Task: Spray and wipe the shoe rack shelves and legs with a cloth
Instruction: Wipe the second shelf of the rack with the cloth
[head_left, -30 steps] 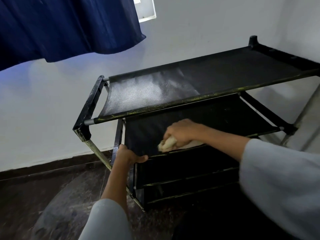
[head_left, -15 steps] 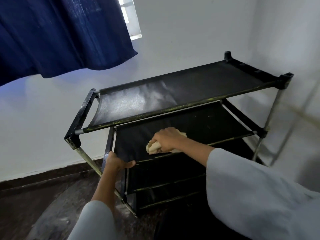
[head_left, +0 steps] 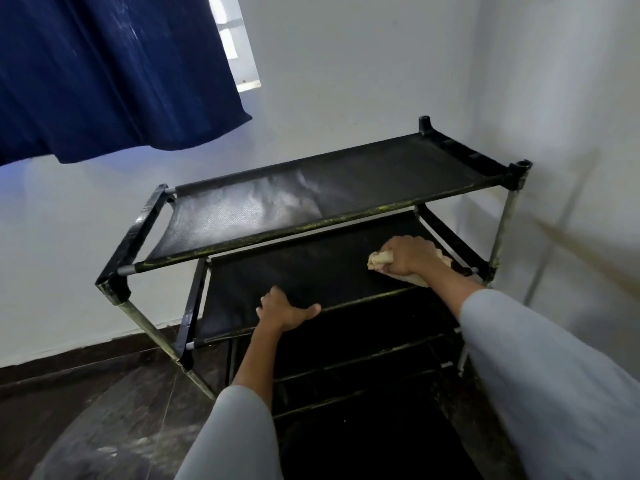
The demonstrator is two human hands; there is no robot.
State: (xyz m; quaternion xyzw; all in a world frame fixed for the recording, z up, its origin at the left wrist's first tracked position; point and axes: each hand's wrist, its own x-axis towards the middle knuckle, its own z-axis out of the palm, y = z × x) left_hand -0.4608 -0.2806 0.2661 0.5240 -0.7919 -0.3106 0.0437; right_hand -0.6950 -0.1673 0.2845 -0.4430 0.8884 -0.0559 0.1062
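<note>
A black shoe rack (head_left: pixel 124 244) with fabric shelves stands in the room's corner. Its top shelf (head_left: pixel 311 195) carries a pale, dusty patch on the left half. My right hand (head_left: pixel 410 256) is closed on a crumpled beige cloth (head_left: pixel 379 259) and presses it onto the right end of the second shelf (head_left: pixel 304 275). My left hand (head_left: pixel 284 311) grips the front rail of that second shelf near its middle, thumb over the bar. Lower shelves (head_left: pixel 363 358) lie in shadow beneath. No spray bottle is in view.
A dark blue curtain (head_left: pixel 110 74) hangs at the upper left beside a window (head_left: pixel 235 46). White walls close in behind and to the right of the rack. The floor (head_left: pixel 86 410) is dark and glossy, with a pale smear near the bottom left.
My right hand has slid the cloth from the left part of the second shelf to its right end. My left hand has shifted from the shelf's left corner toward the middle of the front rail.
</note>
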